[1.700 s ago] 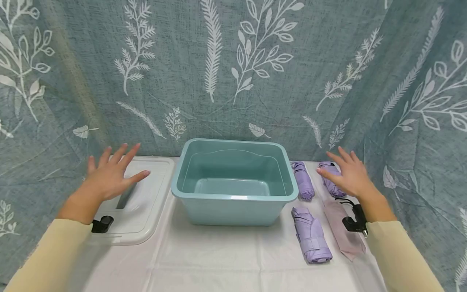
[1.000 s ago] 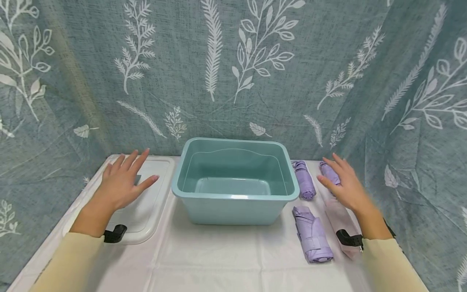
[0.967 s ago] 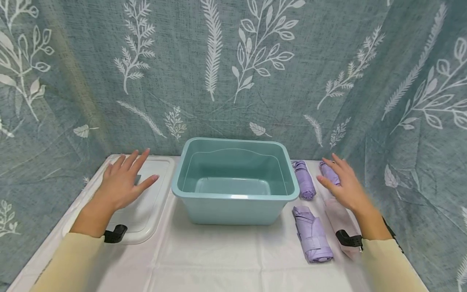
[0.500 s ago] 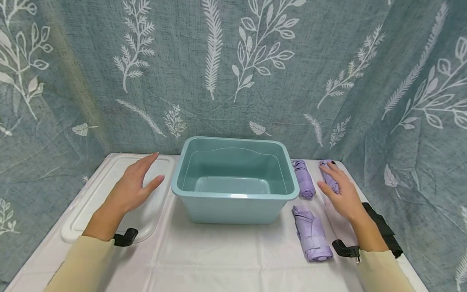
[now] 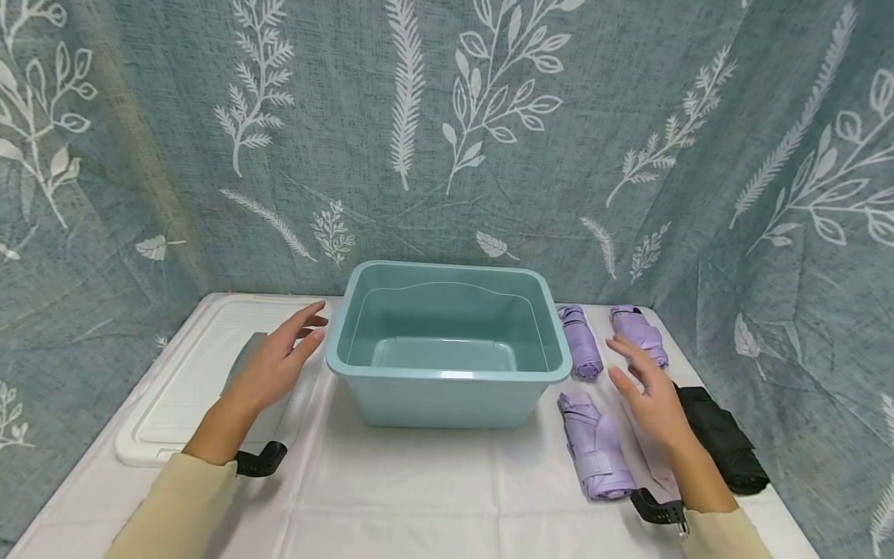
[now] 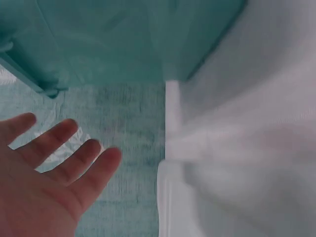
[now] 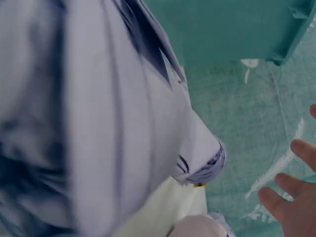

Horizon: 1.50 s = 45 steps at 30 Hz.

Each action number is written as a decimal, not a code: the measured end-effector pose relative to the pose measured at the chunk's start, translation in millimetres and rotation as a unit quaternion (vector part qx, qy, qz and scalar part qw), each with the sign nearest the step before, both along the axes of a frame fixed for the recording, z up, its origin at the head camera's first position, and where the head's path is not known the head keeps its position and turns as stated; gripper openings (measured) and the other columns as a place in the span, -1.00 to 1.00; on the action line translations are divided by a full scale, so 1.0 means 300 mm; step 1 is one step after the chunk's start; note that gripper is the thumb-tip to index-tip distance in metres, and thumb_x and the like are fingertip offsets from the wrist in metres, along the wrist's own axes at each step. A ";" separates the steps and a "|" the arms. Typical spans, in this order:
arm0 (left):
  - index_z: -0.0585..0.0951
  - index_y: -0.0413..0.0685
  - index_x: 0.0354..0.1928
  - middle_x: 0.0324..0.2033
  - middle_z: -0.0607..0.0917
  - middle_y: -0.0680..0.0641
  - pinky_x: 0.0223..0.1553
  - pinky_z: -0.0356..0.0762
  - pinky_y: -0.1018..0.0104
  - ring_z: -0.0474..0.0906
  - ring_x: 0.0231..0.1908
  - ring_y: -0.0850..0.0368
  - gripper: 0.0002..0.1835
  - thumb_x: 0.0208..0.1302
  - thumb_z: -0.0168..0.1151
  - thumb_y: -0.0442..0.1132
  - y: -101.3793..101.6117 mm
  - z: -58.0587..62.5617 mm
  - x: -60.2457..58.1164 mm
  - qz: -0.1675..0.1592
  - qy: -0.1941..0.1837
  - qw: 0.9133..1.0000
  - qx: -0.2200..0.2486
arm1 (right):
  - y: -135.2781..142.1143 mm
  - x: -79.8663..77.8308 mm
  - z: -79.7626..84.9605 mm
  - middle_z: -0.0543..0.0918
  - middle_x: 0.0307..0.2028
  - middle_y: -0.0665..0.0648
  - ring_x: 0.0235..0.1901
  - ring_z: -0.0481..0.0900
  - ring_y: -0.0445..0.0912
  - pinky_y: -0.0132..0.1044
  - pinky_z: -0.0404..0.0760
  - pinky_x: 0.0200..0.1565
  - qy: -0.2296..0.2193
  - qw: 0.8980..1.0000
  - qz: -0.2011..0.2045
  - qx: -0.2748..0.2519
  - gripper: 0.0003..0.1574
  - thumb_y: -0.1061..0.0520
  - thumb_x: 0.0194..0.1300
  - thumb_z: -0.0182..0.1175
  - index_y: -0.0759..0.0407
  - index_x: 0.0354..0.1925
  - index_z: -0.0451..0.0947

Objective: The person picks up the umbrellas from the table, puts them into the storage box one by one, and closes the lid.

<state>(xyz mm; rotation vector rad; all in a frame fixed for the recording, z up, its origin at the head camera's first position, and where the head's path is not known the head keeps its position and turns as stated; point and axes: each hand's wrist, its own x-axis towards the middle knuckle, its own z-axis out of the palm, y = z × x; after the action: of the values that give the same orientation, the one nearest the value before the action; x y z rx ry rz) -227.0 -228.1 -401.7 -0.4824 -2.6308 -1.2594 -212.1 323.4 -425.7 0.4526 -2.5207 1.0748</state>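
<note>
A teal plastic tub (image 5: 447, 400) stands upright in the middle, open at the top with nothing inside. Left of it my left hand (image 5: 278, 365) hovers over the white lid (image 5: 181, 388), fingers relaxed, fingertips near the tub's left rim; the left wrist view shows the palm (image 6: 39, 192) holding nothing. My right hand (image 5: 653, 400) is above the rolled, folded umbrellas on the right, its fingers loosely bent and holding nothing. Below its wrist lies a lilac umbrella (image 5: 596, 446); a pale pink one (image 5: 653, 458) is partly hidden under the hand and forearm.
Two more lilac umbrellas lie behind, one beside the tub (image 5: 581, 343) and another lilac umbrella (image 5: 639, 334) at the back right corner. A black umbrella (image 5: 722, 439) lies along the right edge. A patterned curtain (image 5: 447, 155) encloses the white-covered table (image 5: 398, 497).
My left hand has moved right, from over the lid towards the tub. The right hand has drawn back nearer the body, uncovering the back right lilac umbrella and the black one. The tub has stayed put.
</note>
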 end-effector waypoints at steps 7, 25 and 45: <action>0.08 -0.18 0.61 0.32 0.45 -0.36 -0.01 0.70 0.40 0.55 0.04 0.29 -0.36 0.69 -0.22 0.01 0.027 0.037 0.005 -0.009 -0.090 0.989 0.118 | -0.031 0.045 -0.015 0.39 0.44 0.38 0.36 0.21 -0.60 -0.76 0.29 0.26 -0.015 0.997 0.025 -0.070 -0.48 0.24 0.56 0.06 0.24 0.41 0.43; 0.09 -0.17 0.61 -0.07 0.52 0.18 -0.14 0.66 0.50 0.52 -0.17 0.34 -0.29 0.62 0.01 -0.01 0.054 0.081 -0.030 -0.040 -0.178 0.947 0.265 | -0.055 0.130 -0.086 0.50 0.34 0.37 0.24 0.40 -0.56 -0.62 0.46 0.24 -0.084 0.990 0.010 -0.117 -0.48 0.18 0.43 0.29 0.33 0.29 0.53; -0.06 -0.22 0.63 -0.15 0.54 0.09 -0.18 0.75 0.32 0.63 -0.23 0.30 -0.22 0.57 0.10 -0.24 0.031 0.101 -0.048 -0.110 -0.239 0.917 0.299 | -0.079 0.172 -0.101 0.48 0.38 0.32 0.16 0.33 -0.65 -0.72 0.40 0.12 -0.185 0.974 -0.037 -0.126 -0.41 0.07 0.34 0.41 0.26 0.26 0.58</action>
<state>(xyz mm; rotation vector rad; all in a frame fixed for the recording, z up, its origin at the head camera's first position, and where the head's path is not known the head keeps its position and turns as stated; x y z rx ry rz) -241.5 -218.9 -371.3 -0.4012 -2.3605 -2.4027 -160.5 299.7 -456.1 0.0911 -2.6272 1.5461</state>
